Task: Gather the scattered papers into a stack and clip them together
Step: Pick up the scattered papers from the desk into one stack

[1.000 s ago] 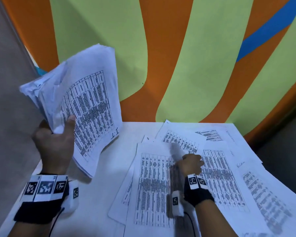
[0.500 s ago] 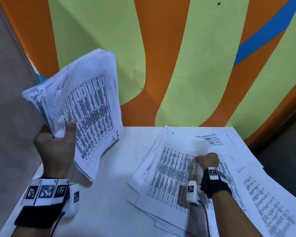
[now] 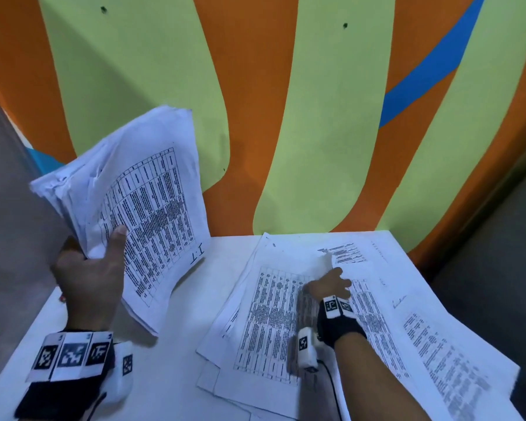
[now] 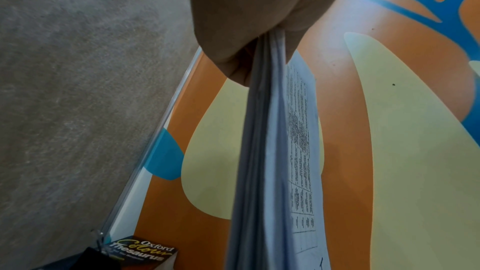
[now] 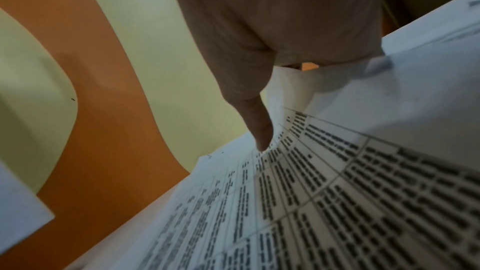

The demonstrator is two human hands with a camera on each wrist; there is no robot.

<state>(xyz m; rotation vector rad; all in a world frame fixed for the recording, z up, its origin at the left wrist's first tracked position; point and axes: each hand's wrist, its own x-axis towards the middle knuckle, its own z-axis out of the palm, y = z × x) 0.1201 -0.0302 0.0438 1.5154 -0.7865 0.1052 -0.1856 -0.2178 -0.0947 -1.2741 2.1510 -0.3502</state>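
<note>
My left hand (image 3: 88,268) grips a thick bundle of printed sheets (image 3: 140,205) and holds it up above the table's left side, thumb across the front page. The left wrist view shows that bundle (image 4: 270,151) edge-on, pinched between thumb and fingers. My right hand (image 3: 328,284) pinches the upper corner of a printed table sheet (image 3: 274,323) lying on top of several loose papers at the table's right half; the corner curls up under the fingers. In the right wrist view the thumb presses on that sheet (image 5: 337,192). No clip is in view.
The white table (image 3: 164,375) stands against an orange, green and blue painted wall (image 3: 316,117). More loose sheets (image 3: 438,344) spread to the right edge and overhang it. A thesaurus book (image 4: 145,254) lies below on the left by the grey floor.
My right hand slid toward the far right across the loose papers, dragging the top sheet askew, and now lifts its upper corner. The left hand kept the bundle raised, nearly still.
</note>
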